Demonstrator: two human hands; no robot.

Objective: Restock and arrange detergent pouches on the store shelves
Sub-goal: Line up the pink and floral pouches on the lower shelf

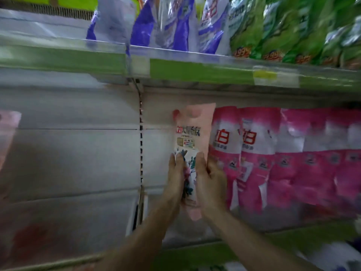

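A pale pink detergent pouch with a flower print stands upright on the middle shelf, held from both sides. My left hand grips its left edge and my right hand grips its right edge, low on the pouch. It touches a row of bright pink and white pouches that fills the shelf to the right. The picture is blurred by motion.
The upper shelf carries purple pouches and green pouches. Left of the slotted upright the middle shelf bay shows bare back panel, with one pale pink pouch at the far left edge.
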